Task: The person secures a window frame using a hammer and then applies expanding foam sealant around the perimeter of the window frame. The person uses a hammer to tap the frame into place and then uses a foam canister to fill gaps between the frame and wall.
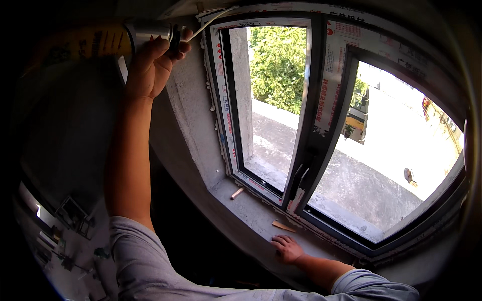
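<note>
Left hand (153, 65) clasped round the can (100, 42), right hand (287, 249) spread (perhaps for balance) at the sill's edge (261, 236), the tube (211, 23) is best kept steady.

Left of the grip, yellow canister (95, 42) fades into black, far end lost. Left hand (153, 62) covers part of its neck. Straw (212, 22) tip, up-right of grip: contact with window frame (315, 75) unclear. Well below, right hand's (287, 249) underside hidden. Floor clutter (74, 216) (below-left, dim) too small to tell.
</note>
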Motion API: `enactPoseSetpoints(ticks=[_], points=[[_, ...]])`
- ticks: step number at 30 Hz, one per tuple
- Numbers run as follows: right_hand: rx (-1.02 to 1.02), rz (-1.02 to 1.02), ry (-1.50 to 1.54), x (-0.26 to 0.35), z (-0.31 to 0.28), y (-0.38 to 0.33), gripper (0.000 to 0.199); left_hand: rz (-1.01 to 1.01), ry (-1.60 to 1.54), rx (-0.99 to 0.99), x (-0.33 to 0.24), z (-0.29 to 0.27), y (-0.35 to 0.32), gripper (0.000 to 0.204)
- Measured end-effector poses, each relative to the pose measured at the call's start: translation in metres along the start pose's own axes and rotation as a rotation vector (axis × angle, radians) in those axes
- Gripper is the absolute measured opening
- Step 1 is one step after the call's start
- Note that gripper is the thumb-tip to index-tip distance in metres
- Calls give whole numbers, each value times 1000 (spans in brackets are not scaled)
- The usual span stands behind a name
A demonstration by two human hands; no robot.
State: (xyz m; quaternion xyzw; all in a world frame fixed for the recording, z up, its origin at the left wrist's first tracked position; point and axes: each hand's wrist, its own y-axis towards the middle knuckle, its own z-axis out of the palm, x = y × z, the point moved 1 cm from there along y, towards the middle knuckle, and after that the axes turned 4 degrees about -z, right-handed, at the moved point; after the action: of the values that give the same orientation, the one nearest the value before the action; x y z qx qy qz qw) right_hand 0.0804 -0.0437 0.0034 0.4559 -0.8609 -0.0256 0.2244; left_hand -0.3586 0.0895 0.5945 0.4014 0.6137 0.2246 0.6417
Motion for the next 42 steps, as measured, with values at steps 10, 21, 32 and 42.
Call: enactPoseSetpoints(ticks=[10,21,32,42], points=[[-8,13,-2,2,0,-1,57,6,39,-70,-4,24,28,31],[-17,13,5,4,-1,-2,58,22,51,-76,-10,39,26,35],[33,42,-8,6,-1,-5,54,-16,-119,88,-36,101,27,31],[277,224,84,83,-86,7,32,-70,-145,-67,-39,134,30,38]])
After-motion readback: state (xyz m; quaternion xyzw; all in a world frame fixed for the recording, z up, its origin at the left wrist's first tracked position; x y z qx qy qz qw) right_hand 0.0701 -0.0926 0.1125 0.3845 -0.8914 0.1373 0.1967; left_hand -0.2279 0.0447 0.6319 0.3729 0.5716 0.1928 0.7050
